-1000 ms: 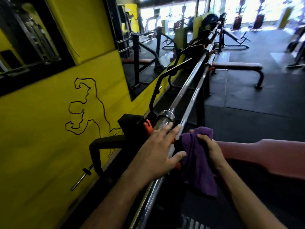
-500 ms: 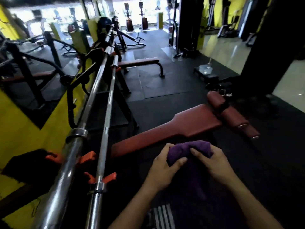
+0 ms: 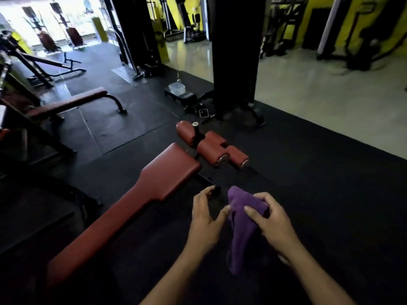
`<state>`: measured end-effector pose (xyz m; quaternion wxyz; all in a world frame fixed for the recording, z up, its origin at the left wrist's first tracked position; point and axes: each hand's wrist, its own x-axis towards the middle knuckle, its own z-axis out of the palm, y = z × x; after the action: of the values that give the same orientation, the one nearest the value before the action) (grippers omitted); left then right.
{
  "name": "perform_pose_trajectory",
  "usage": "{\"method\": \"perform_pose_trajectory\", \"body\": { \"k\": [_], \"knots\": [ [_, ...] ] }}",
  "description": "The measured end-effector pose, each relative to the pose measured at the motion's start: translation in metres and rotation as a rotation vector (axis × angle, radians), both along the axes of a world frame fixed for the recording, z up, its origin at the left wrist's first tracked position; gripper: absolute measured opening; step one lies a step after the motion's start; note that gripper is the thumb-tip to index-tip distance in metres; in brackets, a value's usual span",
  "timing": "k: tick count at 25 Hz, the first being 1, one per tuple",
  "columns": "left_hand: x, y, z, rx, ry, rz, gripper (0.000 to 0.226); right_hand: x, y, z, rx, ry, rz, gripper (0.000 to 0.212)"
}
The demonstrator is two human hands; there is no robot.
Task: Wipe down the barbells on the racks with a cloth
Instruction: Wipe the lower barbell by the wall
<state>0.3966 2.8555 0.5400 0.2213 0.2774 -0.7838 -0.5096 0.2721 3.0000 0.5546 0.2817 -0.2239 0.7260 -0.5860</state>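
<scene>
Barbells gone; left hand [image 3: 203,219] off cloth [image 3: 241,227].

A red padded bench [image 3: 141,205] stands on black rubber floor [image 3: 308,183].

Right hand [image 3: 272,219] grips the cloth [image 3: 241,230], fingers curled over it. Left hand [image 3: 206,219] sits just beside the cloth, thumb touching it.

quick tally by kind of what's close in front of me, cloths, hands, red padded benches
cloths: 1, the purple cloth
hands: 2, left hand and right hand
red padded benches: 2, near bench and far bench
total: 5
</scene>
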Motion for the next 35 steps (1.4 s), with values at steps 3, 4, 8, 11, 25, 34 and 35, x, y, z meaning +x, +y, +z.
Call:
{"method": "perform_pose_trajectory", "body": {
  "k": [3, 4, 8, 11, 25, 34, 35],
  "knots": [
    [-0.053, 0.025, -0.017, -0.007, -0.043, -0.266, 0.078, -0.052, 0.0, -0.001, -0.019, -0.058, -0.135, 0.034],
    [-0.066, 0.027, -0.026, -0.035, -0.078, -0.339, 0.084, -0.067, -0.002, -0.002, -0.031, -0.063, -0.165, 0.032],
    [-0.128, -0.005, -0.057, -0.141, -0.103, -0.403, 0.068, -0.139, -0.018, -0.017, -0.006, -0.136, -0.258, 0.023],
    [-0.181, -0.049, -0.064, -0.053, -0.035, -0.438, 0.046, -0.195, -0.033, -0.023, -0.004, -0.252, -0.271, 0.034],
    [-0.426, -0.207, -0.058, -0.334, -0.094, -0.905, 0.066, -0.408, -0.133, -0.016, 0.234, -0.099, -0.403, 0.014],
    [-0.616, -0.265, -0.056, 0.183, -0.102, -0.523, 0.013, -0.632, -0.141, -0.042, 0.637, 0.142, 0.225, 0.013],
    [-0.643, -0.264, -0.046, 0.197, -0.092, -0.559, 0.014, -0.655, -0.147, -0.043, 0.64, 0.232, 0.322, 0.013]
  ]
}}
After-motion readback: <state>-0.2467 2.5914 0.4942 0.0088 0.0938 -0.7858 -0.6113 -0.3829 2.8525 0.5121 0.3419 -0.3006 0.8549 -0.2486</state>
